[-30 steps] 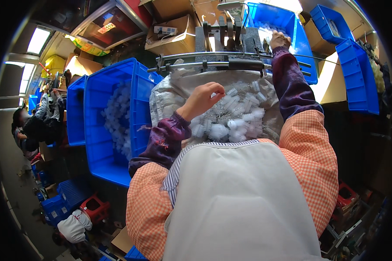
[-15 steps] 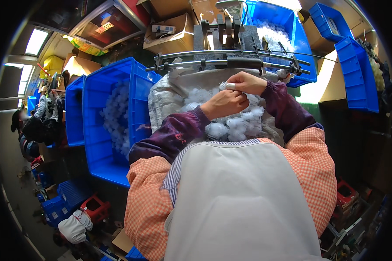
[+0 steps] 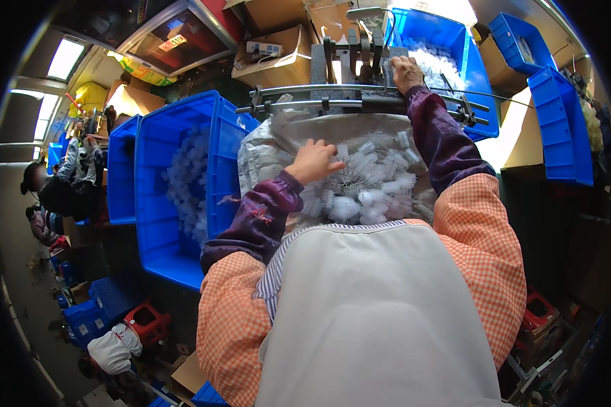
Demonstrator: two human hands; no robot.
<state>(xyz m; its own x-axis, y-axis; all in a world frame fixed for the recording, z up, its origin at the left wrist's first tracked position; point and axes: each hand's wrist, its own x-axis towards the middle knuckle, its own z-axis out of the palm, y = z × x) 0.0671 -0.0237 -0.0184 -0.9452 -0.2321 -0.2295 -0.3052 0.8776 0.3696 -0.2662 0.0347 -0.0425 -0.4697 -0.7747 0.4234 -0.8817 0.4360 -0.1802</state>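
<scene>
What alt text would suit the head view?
A person's left hand is spread at the left edge of a heap of white bristled pieces on grey sheeting; the right hand is by a metal machine. Blue bins hold white pieces at left and upper right.

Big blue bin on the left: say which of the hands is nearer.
Left. The left hand is just beyond the bin's right side, by the white pieces; the right hand is farther off, at the metal machine.

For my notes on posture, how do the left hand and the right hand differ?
The left hand is by the pale bristly pieces; the right hand is farther forward, at the grey machine. The left hand is spread open; the right hand looks bent. Both wrists have purple sleeves.
</scene>
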